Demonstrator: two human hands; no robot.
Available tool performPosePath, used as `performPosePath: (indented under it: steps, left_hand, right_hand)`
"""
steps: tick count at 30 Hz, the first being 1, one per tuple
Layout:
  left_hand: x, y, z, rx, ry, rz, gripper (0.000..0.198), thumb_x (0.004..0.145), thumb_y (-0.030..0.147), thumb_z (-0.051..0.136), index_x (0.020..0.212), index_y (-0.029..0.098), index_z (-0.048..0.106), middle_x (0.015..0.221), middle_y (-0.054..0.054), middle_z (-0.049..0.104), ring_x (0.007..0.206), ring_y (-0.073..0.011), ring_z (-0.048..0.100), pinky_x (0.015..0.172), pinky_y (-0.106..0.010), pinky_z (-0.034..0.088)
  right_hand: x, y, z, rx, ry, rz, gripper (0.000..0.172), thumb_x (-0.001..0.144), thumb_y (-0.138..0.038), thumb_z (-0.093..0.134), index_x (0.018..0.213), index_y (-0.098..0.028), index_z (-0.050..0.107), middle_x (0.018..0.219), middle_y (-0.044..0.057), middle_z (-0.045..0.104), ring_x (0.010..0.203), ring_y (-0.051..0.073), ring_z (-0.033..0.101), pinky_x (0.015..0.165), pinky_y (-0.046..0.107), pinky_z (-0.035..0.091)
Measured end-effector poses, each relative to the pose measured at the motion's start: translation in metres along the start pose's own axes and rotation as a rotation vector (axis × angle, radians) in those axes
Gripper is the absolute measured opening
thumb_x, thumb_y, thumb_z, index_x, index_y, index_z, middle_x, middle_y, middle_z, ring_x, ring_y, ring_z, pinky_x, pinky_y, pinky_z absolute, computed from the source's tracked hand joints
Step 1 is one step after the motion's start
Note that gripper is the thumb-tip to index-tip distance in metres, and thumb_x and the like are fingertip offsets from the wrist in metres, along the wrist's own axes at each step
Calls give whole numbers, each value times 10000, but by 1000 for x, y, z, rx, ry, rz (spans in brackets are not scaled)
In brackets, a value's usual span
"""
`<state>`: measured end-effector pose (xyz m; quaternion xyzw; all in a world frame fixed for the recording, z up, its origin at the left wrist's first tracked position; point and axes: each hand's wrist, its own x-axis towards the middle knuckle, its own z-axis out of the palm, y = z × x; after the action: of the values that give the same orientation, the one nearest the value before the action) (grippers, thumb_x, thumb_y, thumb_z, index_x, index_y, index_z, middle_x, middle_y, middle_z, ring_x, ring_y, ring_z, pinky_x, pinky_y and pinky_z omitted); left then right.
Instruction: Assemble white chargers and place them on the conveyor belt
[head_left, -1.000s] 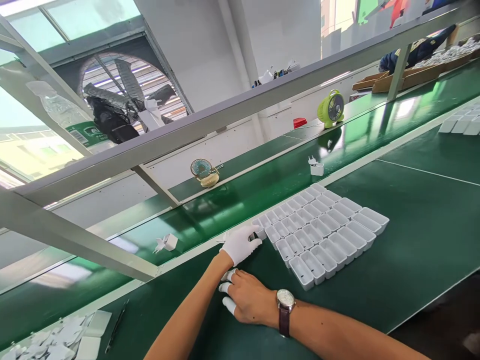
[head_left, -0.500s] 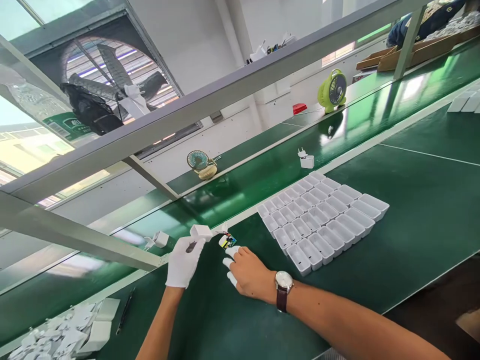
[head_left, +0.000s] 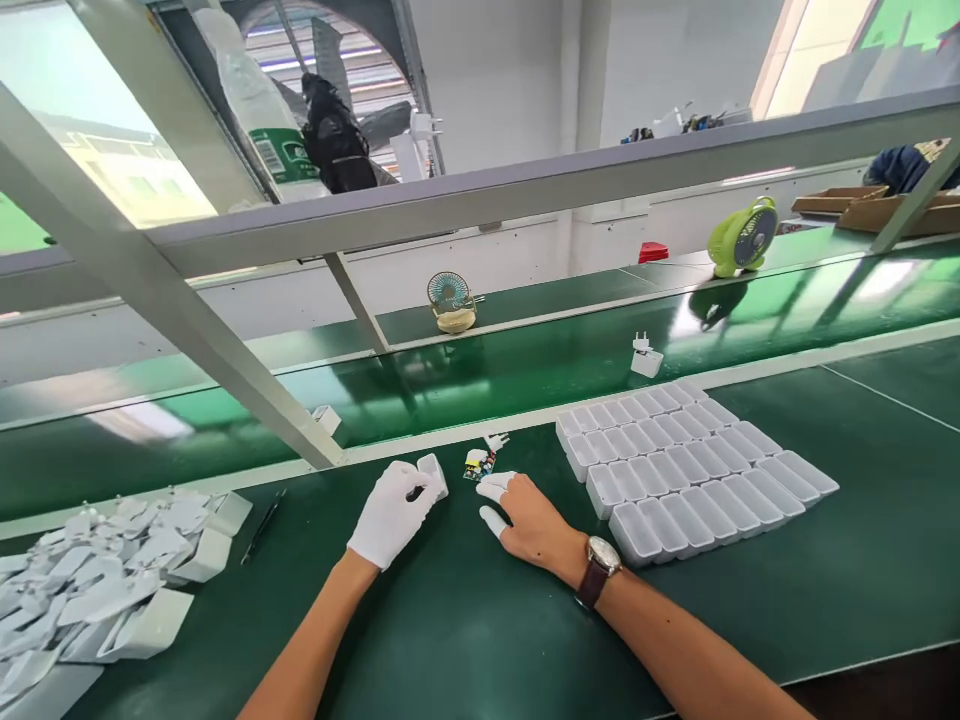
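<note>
My left hand [head_left: 390, 512] wears a white glove and is closed around a small white plastic casing [head_left: 433, 473] just above the green table. My right hand [head_left: 525, 518] is bare apart from white finger cots and a wristwatch; it rests on the table with its fingers stretched toward a small circuit board with a plug piece [head_left: 481, 461], just short of touching it. A block of several white rectangular casings in rows [head_left: 690, 462] lies to the right of my right hand.
A heap of white plastic parts [head_left: 97, 580] and a black pen [head_left: 261, 525] lie at the left. White chargers [head_left: 645, 358] [head_left: 327, 418] ride the green conveyor belt behind. Two small fans [head_left: 450, 300] [head_left: 744, 236] stand beyond it. A slanted metal frame beam [head_left: 187, 330] crosses overhead.
My left hand has picked a white casing from the block's left end and carried it left. My right hand slid up toward the circuit board. The view has swung left.
</note>
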<state>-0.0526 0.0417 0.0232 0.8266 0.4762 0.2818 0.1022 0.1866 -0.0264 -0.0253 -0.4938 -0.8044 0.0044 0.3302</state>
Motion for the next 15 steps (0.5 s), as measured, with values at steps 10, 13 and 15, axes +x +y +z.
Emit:
performPosePath:
  steps: [10, 13, 15]
  left_hand:
    - [-4, -7, 14, -235, 32, -242, 779, 757, 407, 761, 1455, 233, 460, 1482, -118, 490, 1325, -325, 507, 1068, -438, 465]
    - [-5, -5, 20, -384, -63, -342, 878, 727, 359, 778, 1506, 242, 391, 1502, -118, 479, 1285, -315, 554, 1083, -445, 464]
    - [-5, -4, 22, -409, -74, -367, 890, 719, 319, 774, 1515, 238, 384, 1482, -113, 509, 1315, -315, 533, 1129, -454, 422]
  right_hand:
    - [8, -1, -8, 14, 75, -71, 283, 962, -201, 550, 1227, -218, 650, 1166, 95, 706, 1130, 269, 601, 1044, 519, 427]
    - [6, -5, -8, -2, 137, -84, 341, 966, -210, 568, 1306, -225, 596, 1226, 100, 683, 1180, 279, 574, 1047, 515, 424]
    - [7, -4, -6, -32, 97, -65, 486, 960, -253, 591, 1430, -193, 485, 1382, 145, 588, 1311, 319, 488, 1076, 538, 409]
